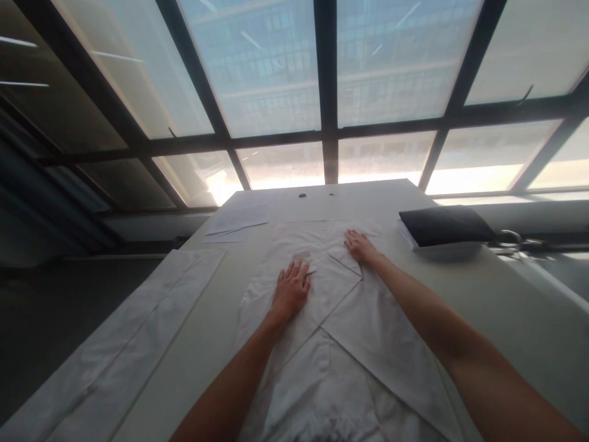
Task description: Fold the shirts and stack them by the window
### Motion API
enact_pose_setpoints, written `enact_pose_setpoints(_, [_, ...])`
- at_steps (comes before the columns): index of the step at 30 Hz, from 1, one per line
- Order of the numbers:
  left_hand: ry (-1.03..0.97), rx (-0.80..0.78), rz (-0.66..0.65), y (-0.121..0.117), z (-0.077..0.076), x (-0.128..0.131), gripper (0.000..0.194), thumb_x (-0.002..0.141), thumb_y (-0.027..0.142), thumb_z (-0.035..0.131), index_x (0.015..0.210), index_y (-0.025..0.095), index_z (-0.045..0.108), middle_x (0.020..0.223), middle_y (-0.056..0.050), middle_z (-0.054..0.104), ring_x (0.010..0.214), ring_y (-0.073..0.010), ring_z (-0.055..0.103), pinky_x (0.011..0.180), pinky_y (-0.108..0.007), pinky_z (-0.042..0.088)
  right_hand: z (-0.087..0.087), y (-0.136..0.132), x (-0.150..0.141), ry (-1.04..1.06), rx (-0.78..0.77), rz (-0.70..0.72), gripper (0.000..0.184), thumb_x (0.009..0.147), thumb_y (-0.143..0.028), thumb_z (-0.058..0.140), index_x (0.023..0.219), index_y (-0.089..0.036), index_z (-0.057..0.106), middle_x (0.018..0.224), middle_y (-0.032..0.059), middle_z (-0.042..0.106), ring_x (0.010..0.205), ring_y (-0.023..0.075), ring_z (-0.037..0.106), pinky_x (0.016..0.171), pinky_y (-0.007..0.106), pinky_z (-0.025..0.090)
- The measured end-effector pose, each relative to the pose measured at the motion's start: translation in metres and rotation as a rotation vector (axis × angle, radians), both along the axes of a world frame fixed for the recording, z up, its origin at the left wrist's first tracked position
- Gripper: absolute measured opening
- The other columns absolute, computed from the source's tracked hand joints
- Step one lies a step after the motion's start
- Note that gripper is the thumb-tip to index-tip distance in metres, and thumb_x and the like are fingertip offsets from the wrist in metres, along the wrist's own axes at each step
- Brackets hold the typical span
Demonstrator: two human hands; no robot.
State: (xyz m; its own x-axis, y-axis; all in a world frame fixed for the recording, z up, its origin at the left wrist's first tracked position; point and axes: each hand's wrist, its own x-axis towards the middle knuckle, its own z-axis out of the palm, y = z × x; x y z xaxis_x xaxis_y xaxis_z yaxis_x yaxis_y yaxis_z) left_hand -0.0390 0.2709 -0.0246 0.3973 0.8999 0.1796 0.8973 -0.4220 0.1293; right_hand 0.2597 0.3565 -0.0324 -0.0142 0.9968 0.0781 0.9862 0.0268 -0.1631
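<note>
A white garment [340, 307] lies spread over the middle of the white table, with folded edges crossing it and gathered cloth at its near end. My left hand [292, 288] rests flat on the cloth, fingers stretched out, just below a small pale patch [302, 255]. A short dark line shows beside its fingertips; I cannot make out what it is. Farther up and to the right, my right hand [359, 245] presses flat on the garment's far part, near a slanting dark-edged fold. Neither hand grips anything.
White cloth [138, 331] hangs along the table's left edge. Sheets of paper [242, 218] lie at the far left. On the right is a folded black cloth [446, 225] on white material, with metal scissors handles [510, 239] beside it. Windows [276, 67] rise behind the table [368, 196].
</note>
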Motion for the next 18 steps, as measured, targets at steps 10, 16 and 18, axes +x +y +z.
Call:
enact_pose_setpoints(10, [-0.032, -0.025, -0.005, -0.001, -0.002, -0.001, 0.051, 0.100, 0.034, 0.039, 0.151, 0.031, 0.041, 0.160, -0.003, 0.035, 0.149, -0.0250, 0.028, 0.121, -0.050, 0.022, 0.002, 0.011, 0.070, 0.019, 0.038, -0.262, 0.063, 0.104, -0.034, 0.021, 0.147, 0.010, 0.034, 0.155, 0.0333, 0.030, 0.147, 0.0319, 0.026, 0.115, 0.048, 0.019])
enact_pose_setpoints(16, [-0.053, -0.022, -0.009, 0.000, -0.002, 0.000, 0.050, 0.100, 0.034, 0.040, 0.150, 0.031, 0.042, 0.160, -0.004, 0.036, 0.148, -0.0266, 0.030, 0.120, -0.052, 0.023, 0.012, -0.030, 0.020, 0.012, 0.155, -0.257, 0.059, 0.103, -0.031, 0.028, 0.153, -0.001, 0.031, 0.163, 0.0213, 0.023, 0.151, 0.0272, 0.017, 0.120, 0.045, 0.014])
enact_pose_setpoints(18, [-0.060, -0.023, -0.012, 0.001, -0.002, 0.000, 0.051, 0.100, 0.034, 0.041, 0.151, 0.031, 0.041, 0.159, -0.005, 0.037, 0.148, -0.0270, 0.030, 0.120, -0.053, 0.023, 0.013, -0.056, -0.009, 0.055, 0.157, -0.175, 0.060, 0.102, -0.033, 0.028, 0.154, -0.003, 0.031, 0.163, 0.0194, 0.022, 0.151, 0.0273, 0.016, 0.120, 0.048, 0.017])
